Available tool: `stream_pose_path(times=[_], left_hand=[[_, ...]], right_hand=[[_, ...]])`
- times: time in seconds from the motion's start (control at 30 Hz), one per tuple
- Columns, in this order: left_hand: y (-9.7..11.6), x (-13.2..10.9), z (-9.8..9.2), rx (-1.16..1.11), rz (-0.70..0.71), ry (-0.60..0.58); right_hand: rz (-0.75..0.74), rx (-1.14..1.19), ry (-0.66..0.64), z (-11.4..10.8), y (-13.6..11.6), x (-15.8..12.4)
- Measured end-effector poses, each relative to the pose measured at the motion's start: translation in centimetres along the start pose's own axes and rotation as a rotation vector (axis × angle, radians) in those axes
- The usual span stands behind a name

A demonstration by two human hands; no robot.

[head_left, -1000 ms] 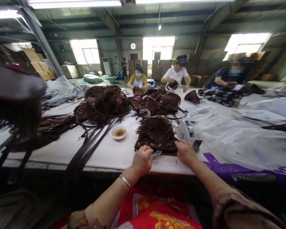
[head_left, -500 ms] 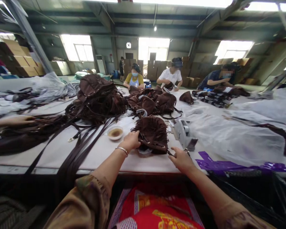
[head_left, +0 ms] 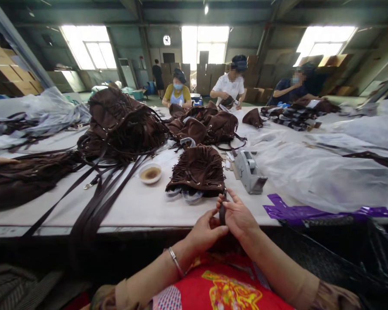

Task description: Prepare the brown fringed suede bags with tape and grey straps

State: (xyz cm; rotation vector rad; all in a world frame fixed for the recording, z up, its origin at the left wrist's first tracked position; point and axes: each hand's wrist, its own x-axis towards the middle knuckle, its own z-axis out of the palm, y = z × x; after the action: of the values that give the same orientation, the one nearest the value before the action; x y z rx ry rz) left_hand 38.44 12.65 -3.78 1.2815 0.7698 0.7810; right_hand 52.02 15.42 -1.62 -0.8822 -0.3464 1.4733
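A brown fringed suede bag (head_left: 197, 170) lies on the white table (head_left: 142, 206) just beyond my hands. A dark strap (head_left: 222, 211) runs from its near right corner down to the table edge. My left hand (head_left: 207, 230) and my right hand (head_left: 237, 217) meet at that edge, both pinching the strap's end between their fingers. A silver bracelet sits on my left wrist.
A small white bowl (head_left: 150, 173) with brown liquid sits left of the bag, a grey tape dispenser (head_left: 248, 172) right of it. Long straps (head_left: 97, 193) and heaped brown bags (head_left: 123, 125) lie left and behind. Purple plastic (head_left: 294, 212) and clear sheeting cover the right. Three people work at the far end.
Both hands have left the bag and drawn back to the table edge, coming together on the strap. The bag now lies flat, and the view has tilted down.
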Motion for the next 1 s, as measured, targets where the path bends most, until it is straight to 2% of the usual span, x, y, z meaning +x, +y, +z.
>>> stream_pose_path(times=[0.07, 0.13, 0.2, 0.23, 0.3, 0.37, 0.4, 0.43, 0.5, 0.53, 0.57, 0.6, 0.67, 0.7, 0.73, 0.87, 0.93, 1.0], left_hand=[[-0.8, 0.2, 1.0, -0.126, -0.051, 0.009], [-1.0, 0.2, 0.7, -0.108, -0.157, 0.024], [-1.1, -0.2, -0.4, 0.092, -0.248, 0.086], [-1.2, -0.5, -1.2, 0.261, -0.235, 0.146], [-1.3, -1.6, -3.0, 0.637, -0.096, 0.250], [-1.3, -2.8, -4.7, 0.906, 0.048, 0.247], [-1.2, -3.3, -5.3, 0.990, 0.069, 0.218], [-1.0, -3.7, -5.7, 1.056, 0.056, 0.192], [-0.4, -4.0, -6.1, 1.154, -0.004, 0.179], [-0.1, -3.8, -6.0, 1.190, -0.025, 0.177], [0.2, -3.6, -5.9, 1.214, -0.031, 0.161], [0.5, -3.2, -5.7, 1.224, -0.019, 0.133], [1.0, -2.3, -5.4, 1.213, 0.031, 0.063], [1.2, -2.0, -5.4, 1.206, 0.058, 0.038], [1.4, -1.6, -5.5, 1.201, 0.081, 0.026], [1.9, -1.3, -7.1, 1.156, 0.091, -0.009], [2.0, -1.4, -7.8, 1.066, 0.067, -0.003], [1.8, -1.5, -8.1, 0.978, 0.029, 0.059]], right_hand=[[-0.043, 0.044, 0.033, -0.2, 0.8, 0.5], [-0.063, 0.044, 0.060, -1.0, 1.4, 1.1], [-0.090, 0.005, 0.083, -2.2, 1.6, 1.6], [-0.115, -0.030, 0.094, -2.9, 1.7, 1.9], [-0.170, -0.154, 0.111, -4.4, 1.5, 2.5], [-0.200, -0.389, 0.085, -5.7, 0.8, 2.9], [-0.234, -0.556, 0.064, -6.2, 0.4, 3.0], [-0.307, -0.742, 0.051, -6.5, -0.1, 2.9], [-0.569, -1.099, 0.020, -6.2, -1.1, 2.4], [-0.715, -1.232, -0.032, -5.8, -1.3, 1.9], [-0.829, -1.330, -0.138, -5.2, -1.4, 1.4], [-0.894, -1.397, -0.296, -4.5, -1.2, 0.8], [-0.888, -1.474, -0.637, -3.5, -0.1, 0.0], [-0.854, -1.500, -0.747, -3.2, 0.7, -0.2], [-0.820, -1.527, -0.805, -3.3, 1.4, -0.1], [-0.784, -1.612, -0.816, -5.0, 2.6, 1.8], [-0.783, -1.645, -0.822, -5.7, 2.0, 2.7], [-0.739, -1.672, -0.814, -5.6, 1.0, 2.8]])
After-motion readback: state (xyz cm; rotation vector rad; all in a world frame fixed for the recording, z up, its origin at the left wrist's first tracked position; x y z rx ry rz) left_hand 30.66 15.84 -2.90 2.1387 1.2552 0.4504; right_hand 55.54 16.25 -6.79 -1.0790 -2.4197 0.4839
